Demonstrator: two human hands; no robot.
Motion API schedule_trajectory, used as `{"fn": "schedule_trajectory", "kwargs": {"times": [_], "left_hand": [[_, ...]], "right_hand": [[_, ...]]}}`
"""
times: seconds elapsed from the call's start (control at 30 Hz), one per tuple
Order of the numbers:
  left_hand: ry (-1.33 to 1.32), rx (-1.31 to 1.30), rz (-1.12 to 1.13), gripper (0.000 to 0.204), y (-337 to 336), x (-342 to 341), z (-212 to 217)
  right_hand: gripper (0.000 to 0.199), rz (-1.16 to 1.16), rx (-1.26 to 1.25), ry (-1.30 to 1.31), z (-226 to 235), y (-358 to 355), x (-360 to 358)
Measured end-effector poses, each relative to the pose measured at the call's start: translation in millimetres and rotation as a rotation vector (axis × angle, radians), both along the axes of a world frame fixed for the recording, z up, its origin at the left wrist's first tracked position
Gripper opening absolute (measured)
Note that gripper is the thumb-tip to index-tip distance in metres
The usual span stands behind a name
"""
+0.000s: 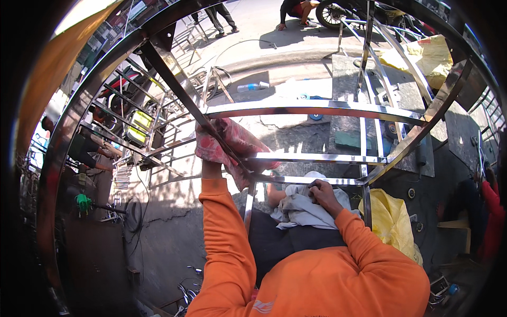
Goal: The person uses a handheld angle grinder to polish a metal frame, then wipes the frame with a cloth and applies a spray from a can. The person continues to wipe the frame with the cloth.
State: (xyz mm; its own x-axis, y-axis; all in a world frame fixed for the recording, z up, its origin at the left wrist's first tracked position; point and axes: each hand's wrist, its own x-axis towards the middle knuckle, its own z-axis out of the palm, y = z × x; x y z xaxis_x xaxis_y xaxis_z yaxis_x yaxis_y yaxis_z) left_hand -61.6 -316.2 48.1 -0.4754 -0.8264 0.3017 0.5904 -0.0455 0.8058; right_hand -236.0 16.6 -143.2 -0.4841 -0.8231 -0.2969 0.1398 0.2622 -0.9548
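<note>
A shiny square-tube metal frame (pixel 317 110) stands around and in front of me, its crossbars running over my lap. My left hand (pixel 212 170) is wrapped in a red patterned cloth (pixel 232 142) against the slanting bar on the left. The cloth covers its fingers, and only the wrist shows below. Lower down, my right hand (pixel 323 195) has its fingers curled on a crumpled light grey cloth (pixel 296 207) lying over my lap, just under the lowest crossbar.
A yellow sack (pixel 393 222) lies to my right, near a grey board (pixel 346 127). Left are more metal frames (pixel 169 142) and another person (pixel 92 150). A plastic bottle (pixel 252 86) lies ahead; a person in red (pixel 491 211) sits at far right.
</note>
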Motion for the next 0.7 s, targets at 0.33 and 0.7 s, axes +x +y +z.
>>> {"fn": "schedule_trajectory", "kwargs": {"times": [0.33, 0.7], "left_hand": [[-0.089, -0.116, -0.059, 0.029, -13, 12, -19], [-0.14, -0.038, 0.087, 0.024, -6, 5, -38]], "right_hand": [[0.017, 0.006, -0.014, -0.027, -1, 0, -1], [0.017, 0.008, -0.001, -0.042, -5, -3, -1]]}}
